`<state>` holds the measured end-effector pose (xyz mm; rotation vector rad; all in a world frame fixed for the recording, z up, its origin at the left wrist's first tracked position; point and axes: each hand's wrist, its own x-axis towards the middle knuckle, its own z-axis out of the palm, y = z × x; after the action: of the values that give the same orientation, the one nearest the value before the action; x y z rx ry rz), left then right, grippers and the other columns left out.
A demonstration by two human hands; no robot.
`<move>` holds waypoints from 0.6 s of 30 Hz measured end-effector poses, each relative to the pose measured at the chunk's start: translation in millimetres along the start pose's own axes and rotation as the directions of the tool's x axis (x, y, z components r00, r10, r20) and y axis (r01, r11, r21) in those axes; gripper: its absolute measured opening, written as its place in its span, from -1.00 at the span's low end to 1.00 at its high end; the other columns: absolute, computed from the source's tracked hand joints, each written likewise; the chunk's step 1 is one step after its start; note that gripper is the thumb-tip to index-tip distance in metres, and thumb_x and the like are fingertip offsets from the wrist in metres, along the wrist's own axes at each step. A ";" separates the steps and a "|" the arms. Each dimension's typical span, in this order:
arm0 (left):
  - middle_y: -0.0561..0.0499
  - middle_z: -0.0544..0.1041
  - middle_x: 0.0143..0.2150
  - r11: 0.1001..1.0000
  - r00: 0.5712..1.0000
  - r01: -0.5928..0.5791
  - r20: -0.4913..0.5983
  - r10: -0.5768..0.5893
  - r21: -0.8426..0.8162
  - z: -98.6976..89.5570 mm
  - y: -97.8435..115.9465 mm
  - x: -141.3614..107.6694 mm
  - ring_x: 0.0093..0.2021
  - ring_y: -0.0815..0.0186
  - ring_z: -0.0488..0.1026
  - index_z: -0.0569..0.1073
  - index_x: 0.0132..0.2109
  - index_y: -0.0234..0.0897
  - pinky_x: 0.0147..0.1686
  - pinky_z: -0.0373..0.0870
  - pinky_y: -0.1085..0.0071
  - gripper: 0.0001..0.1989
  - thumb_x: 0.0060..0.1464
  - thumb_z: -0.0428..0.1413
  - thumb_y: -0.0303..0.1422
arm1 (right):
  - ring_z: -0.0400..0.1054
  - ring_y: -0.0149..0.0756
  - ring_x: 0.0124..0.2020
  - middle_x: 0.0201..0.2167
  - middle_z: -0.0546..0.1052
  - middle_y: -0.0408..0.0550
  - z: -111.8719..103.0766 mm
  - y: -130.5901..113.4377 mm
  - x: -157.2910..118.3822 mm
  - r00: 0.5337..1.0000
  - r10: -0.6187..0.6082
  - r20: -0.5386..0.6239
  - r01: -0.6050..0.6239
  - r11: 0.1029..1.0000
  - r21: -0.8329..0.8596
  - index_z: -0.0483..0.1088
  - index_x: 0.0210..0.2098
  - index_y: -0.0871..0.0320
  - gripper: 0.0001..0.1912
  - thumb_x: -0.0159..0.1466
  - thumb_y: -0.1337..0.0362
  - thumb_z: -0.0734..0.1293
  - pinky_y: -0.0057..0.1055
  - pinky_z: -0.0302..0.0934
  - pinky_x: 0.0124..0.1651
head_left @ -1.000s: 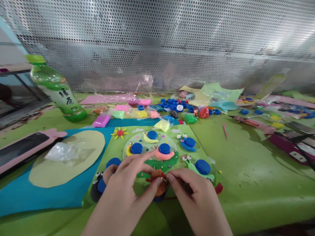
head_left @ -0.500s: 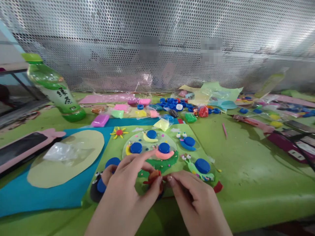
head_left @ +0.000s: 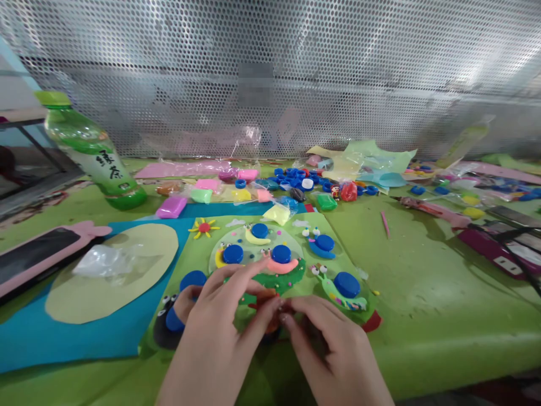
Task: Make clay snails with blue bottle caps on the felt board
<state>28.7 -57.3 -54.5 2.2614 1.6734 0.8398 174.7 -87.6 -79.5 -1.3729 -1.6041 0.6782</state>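
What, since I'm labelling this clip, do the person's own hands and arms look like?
The left hand and right hand are ungloved, with no rings visible. Neither wrist shows a watch or sleeve. Nail details are too small to tell.

The right hand (head_left: 333,335), slightly apart half a second ago, now meets the left hand (head_left: 222,321), hiding more of the brown clay piece (head_left: 266,294).

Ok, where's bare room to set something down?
Mostly bare: green tabletop right of the snail board, bounded by the pink stick behind and the maroon object rightward. Crowded: behind the board, with loose caps and clay packets; and its near half, under left hand and right hand.
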 end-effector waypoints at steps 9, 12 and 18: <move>0.09 0.57 -0.29 0.999 0.997 0.033 -0.065 -0.034 -0.006 -1.8 -16.3 -10.8 -0.26 0.17 0.52 0.33 -0.04 0.05 -0.33 0.45 0.22 -0.71 0.06 -0.01 -0.15 | 0.35 -0.39 -0.46 -0.40 0.48 -0.13 2.2 -3.4 1.2 0.999 0.035 -0.025 -0.036 0.998 -0.044 0.44 -0.33 0.09 -0.85 0.18 0.30 0.23 -0.53 0.22 -0.44; 0.08 0.58 -0.26 0.998 0.996 0.050 -0.067 -0.053 -0.040 -2.1 -17.3 -10.3 -0.26 0.16 0.52 0.37 -0.09 0.02 -0.39 0.47 0.26 -0.74 0.05 0.00 -0.14 | 0.35 -0.39 -0.48 -0.41 0.48 -0.14 2.0 -5.2 3.2 0.998 0.056 -0.025 -0.057 0.998 -0.041 0.44 -0.35 0.08 -0.85 0.19 0.29 0.22 -0.53 0.21 -0.45; 0.09 0.55 -0.15 1.000 0.999 -0.014 -0.037 0.013 -0.014 -3.9 -19.4 -9.0 -0.22 0.18 0.52 0.35 -0.07 0.05 -0.41 0.48 0.29 -0.74 0.09 -0.06 -0.14 | 0.36 -0.37 -0.46 -0.43 0.49 -0.14 3.3 -4.0 8.2 0.997 0.067 -0.030 -0.069 0.995 -0.076 0.44 -0.41 0.10 -0.86 0.19 0.31 0.23 -0.51 0.21 -0.44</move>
<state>9.0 -59.8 -63.6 2.2636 1.6645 0.8989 170.0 -80.2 -75.4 -1.4923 -1.5818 0.6408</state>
